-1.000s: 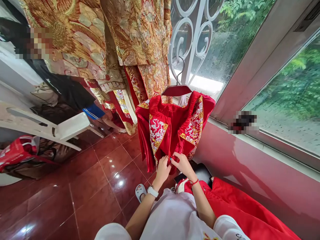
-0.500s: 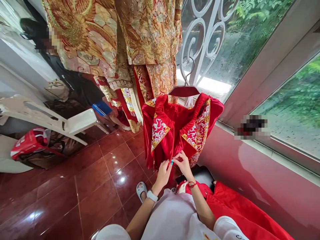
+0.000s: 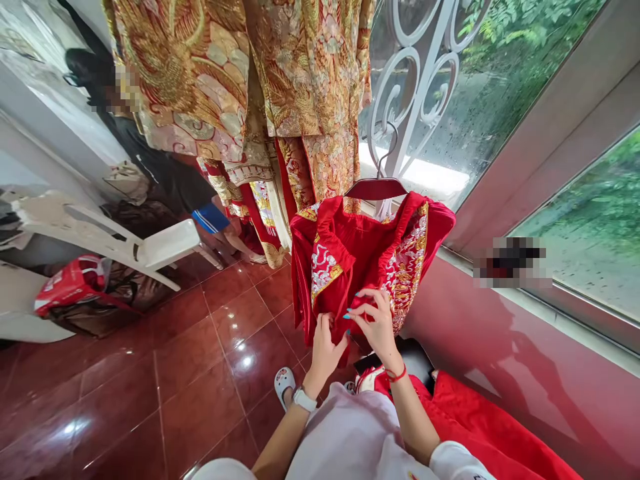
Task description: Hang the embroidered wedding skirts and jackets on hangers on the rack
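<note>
A red skirt-like garment (image 3: 367, 240) with gathered edges and gold-and-silver embroidered panels hangs in front of me from a dark red hanger (image 3: 377, 189). A thin red cord (image 3: 346, 293) hangs down its front. My right hand (image 3: 376, 327), with teal nails and a red bracelet, pinches at this cord with thumb and forefinger; its other fingers are loosely spread. At the garment's lower front is my left hand (image 3: 326, 350), a white watch on its wrist. Its thumb stands apart from its bent fingers, close to the red cloth.
Gold-embroidered garments (image 3: 310, 73) hang behind. The hanger hooks onto a white scroll grille (image 3: 400, 87) by the window. A white chair (image 3: 167, 243) and a red bag (image 3: 73, 283) stand left, near a person in dark clothes (image 3: 165, 173). Red cloth (image 3: 480, 413) lies at lower right.
My hands, which were together at the cord, have moved slightly apart. My right hand has turned and spread its fingers; my left thumb has parted from its fingers. The view has shifted a little.
</note>
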`<state>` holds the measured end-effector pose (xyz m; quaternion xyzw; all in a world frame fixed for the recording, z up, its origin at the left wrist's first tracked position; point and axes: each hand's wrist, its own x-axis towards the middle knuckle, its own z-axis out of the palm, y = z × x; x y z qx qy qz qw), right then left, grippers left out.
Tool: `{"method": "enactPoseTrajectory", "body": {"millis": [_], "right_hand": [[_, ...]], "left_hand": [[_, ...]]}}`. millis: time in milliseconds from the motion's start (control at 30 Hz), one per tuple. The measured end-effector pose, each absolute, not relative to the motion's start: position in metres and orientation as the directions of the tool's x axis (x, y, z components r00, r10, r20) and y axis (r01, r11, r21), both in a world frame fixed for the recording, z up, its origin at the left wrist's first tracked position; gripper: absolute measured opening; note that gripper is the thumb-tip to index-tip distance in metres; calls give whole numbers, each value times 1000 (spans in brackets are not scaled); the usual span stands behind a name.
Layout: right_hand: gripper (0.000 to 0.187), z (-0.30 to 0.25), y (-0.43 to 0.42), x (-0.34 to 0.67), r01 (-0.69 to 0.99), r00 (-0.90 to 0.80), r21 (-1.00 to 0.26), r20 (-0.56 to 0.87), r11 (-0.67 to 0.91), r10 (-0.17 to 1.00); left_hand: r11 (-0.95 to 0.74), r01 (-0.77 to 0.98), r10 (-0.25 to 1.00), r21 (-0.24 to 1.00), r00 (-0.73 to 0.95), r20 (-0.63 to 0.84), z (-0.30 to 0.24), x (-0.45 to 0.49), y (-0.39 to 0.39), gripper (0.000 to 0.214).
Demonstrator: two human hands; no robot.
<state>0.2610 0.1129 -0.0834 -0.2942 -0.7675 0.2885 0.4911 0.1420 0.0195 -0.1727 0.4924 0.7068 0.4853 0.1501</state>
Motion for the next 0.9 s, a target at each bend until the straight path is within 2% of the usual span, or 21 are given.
{"method": "enactPoseTrajectory", "body": {"millis": [67,233,500,667,900], "right_hand": [[17,-86,100,260,138,-332,-769,558,625,760],[16,-97,91,257,79,-206,-813,553,577,808],[20,-77,133,251,237,-40,-727,656,645,754],[21,-39,163,243,301,-103,-643,712,704,694],[21,-30,168,231,329,-59,-664,696,672,716]], "left_hand": [[33,596,829,802,-465,311,-166,144,30,37],[-64,614,882,787,-334,332,-150,151,44,30],[-44,486,903,873,-355,243,-140,158,28,33],[-52,439,886,897,-394,244,-122,154,26,39],[-56,446,873,893,-412,261,-109,149,27,45]]}}
